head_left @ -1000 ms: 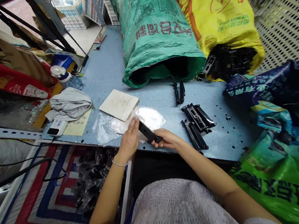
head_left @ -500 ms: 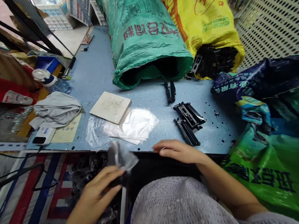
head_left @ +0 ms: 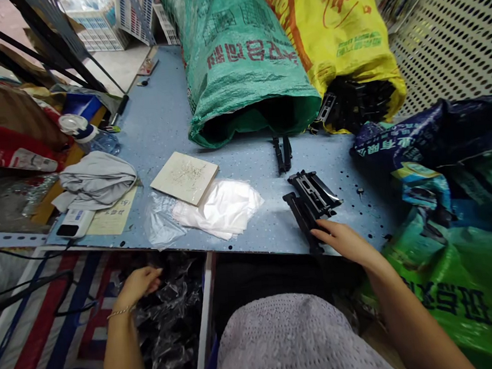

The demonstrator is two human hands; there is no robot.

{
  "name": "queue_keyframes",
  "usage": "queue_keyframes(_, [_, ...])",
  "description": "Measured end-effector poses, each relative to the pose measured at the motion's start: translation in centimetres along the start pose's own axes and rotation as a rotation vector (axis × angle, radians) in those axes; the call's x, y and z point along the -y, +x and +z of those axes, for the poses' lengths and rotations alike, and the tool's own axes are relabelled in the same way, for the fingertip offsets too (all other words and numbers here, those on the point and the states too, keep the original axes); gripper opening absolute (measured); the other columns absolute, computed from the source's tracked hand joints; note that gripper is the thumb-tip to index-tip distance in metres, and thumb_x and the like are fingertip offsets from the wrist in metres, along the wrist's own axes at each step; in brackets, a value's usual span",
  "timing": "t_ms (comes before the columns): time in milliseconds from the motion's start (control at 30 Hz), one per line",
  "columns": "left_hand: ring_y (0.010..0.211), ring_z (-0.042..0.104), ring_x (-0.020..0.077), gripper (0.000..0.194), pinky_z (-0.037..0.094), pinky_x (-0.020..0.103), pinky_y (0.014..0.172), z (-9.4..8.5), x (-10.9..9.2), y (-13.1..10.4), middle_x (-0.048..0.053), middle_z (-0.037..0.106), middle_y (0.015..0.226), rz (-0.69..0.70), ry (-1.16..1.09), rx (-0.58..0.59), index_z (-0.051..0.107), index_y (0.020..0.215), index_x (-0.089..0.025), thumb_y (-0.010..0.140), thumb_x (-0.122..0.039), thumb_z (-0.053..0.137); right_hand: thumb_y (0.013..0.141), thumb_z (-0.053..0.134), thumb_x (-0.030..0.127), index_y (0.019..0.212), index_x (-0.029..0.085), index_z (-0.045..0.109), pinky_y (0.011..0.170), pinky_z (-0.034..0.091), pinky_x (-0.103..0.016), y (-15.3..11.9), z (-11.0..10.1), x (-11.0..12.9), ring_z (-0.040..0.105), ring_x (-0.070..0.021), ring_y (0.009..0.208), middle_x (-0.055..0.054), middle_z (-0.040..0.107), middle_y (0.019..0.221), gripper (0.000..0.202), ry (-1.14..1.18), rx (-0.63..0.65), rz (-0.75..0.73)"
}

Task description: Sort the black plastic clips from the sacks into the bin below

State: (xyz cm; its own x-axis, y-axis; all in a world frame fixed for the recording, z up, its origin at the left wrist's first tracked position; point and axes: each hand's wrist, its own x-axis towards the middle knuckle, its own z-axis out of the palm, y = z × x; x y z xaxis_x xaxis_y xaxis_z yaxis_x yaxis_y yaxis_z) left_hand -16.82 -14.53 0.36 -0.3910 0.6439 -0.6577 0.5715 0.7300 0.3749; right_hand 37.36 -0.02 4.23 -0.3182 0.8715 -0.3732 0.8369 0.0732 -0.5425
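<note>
My left hand [head_left: 141, 282] is over the drawer of plastic-wrapped dark parts [head_left: 172, 323], its fingers curled; what they hold, if anything, is hidden. At the table's front edge my right hand [head_left: 341, 238] has its fingers closed on a black plastic part [head_left: 303, 222]. Just behind it several more black parts [head_left: 315, 190] lie in a pile. Another black pair [head_left: 283, 155] lies by the mouth of the green sack [head_left: 249, 75]. Clear plastic bags [head_left: 160, 218] and white sheets [head_left: 230, 206] are left of centre, under the edge of a square tile [head_left: 185, 177].
A yellow sack [head_left: 340, 32] full of black parts stands at the back. Grey cloth [head_left: 96, 177], a white device [head_left: 76, 222] and a bottle [head_left: 89, 135] are at the left. Green bags [head_left: 461, 280] and a perforated basket [head_left: 452, 34] fill the right.
My left hand has moved left and down over the drawer, and the bagged item is no longer seen in it. My right hand has moved right and taken hold of a black part.
</note>
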Motion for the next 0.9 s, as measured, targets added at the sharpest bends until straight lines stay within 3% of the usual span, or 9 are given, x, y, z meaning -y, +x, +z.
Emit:
queue_keyframes(100, [0.056,0.059,0.0151,0.041,0.043,0.024,0.05,2.0,-8.6,-3.1,0.003,0.068,0.068,0.347,-0.212,0.209,0.069,0.082,-0.018,0.084,-0.056,0.057,0.091,0.048,0.045,0.112,0.019,0.063,0.073,0.053,-0.034,1.6,1.1,1.6,0.067,-0.0234,0.084,-0.008,0.071,0.098,0.037,0.326,-0.052,-0.033])
queue_keyframes(200, [0.081,0.065,0.0182,0.033,0.05,0.028,0.071,6.8,-18.5,-3.7,0.008,0.071,0.091,0.702,-0.243,-0.135,0.073,0.093,-0.018,0.092,-0.043,0.052,0.088,0.05,0.044,0.113,0.018,0.063,0.073,0.054,-0.033,4.0,2.8,4.2,0.065,-0.0217,0.083,-0.006,0.069,0.096,0.038,0.511,-0.087,-0.091])
queue_keyframes(233, [0.091,0.064,0.0212,0.026,0.05,0.03,0.076,8.4,-21.1,-3.2,0.011,0.069,0.102,0.739,-0.164,-0.302,0.072,0.092,-0.017,0.091,-0.037,0.055,0.088,0.051,0.044,0.111,0.018,0.064,0.072,0.053,-0.033,4.8,3.2,4.9,0.064,-0.0212,0.083,-0.006,0.069,0.095,0.038,0.559,-0.085,-0.107])
queue_keyframes(300, [0.096,0.063,0.0244,0.015,0.048,0.032,0.076,11.0,-24.4,-1.5,0.014,0.067,0.105,0.738,0.007,-0.438,0.07,0.085,-0.016,0.088,-0.023,0.058,0.087,0.052,0.045,0.11,0.018,0.064,0.071,0.053,-0.032,5.9,3.8,6.0,0.064,-0.0205,0.083,-0.006,0.068,0.097,0.037,0.661,-0.071,-0.111])
queue_keyframes(400, [0.086,0.063,0.0222,0.008,0.046,0.031,0.069,11.9,-25.1,1.4,0.01,0.066,0.093,0.691,0.012,-0.427,0.064,0.077,-0.017,0.084,-0.016,0.059,0.088,0.056,0.044,0.111,0.02,0.064,0.072,0.053,-0.031,6.8,3.8,6.9,0.065,-0.0196,0.086,-0.005,0.069,0.098,0.035,0.815,-0.038,-0.097])
queue_keyframes(500, [0.071,0.061,0.0168,0.011,0.045,0.027,0.066,10.7,-23.5,3.3,0.002,0.064,0.075,0.646,-0.272,-0.274,0.059,0.074,-0.019,0.079,-0.024,0.066,0.088,0.06,0.045,0.107,0.02,0.064,0.074,0.053,-0.03,7.8,3.8,8.5,0.067,-0.0182,0.085,-0.004,0.071,0.095,0.031,1.047,0.026,-0.107])
queue_keyframes(667, [0.07,0.062,0.0141,0.012,0.048,0.026,0.067,9.4,-22.2,3.7,0.0,0.065,0.076,0.677,-0.611,-0.153,0.054,0.08,-0.019,0.074,-0.019,0.064,0.08,0.071,0.044,0.098,0.017,0.064,0.076,0.056,-0.033,11.3,5.7,12.6,0.07,-0.0195,0.081,-0.008,0.073,0.093,0.033,1.365,0.288,-0.112])
queue_keyframes(733, [0.082,0.065,0.0173,0.006,0.051,0.031,0.079,8.8,-21.9,3.3,0.004,0.068,0.084,0.776,-0.475,-0.228,0.058,0.08,-0.018,0.078,-0.013,0.054,0.079,0.072,0.044,0.097,0.016,0.064,0.071,0.056,-0.032,12.5,6.7,13.3,0.07,-0.0191,0.076,-0.007,0.072,0.085,0.034,1.348,0.34,-0.048])
queue_keyframes(900, [0.116,0.06,0.0265,0.049,0.043,0.048,0.105,6.1,-21.2,2.9,0.013,0.068,0.12,0.9,0.028,-0.478,0.068,0.114,-0.012,0.077,0.001,0.039,0.083,0.067,0.043,0.104,0.017,0.064,0.061,0.052,-0.024,10.7,6.1,11.4,0.066,-0.0133,0.068,-0.002,0.071,0.082,0.033,1.204,0.177,-0.064])
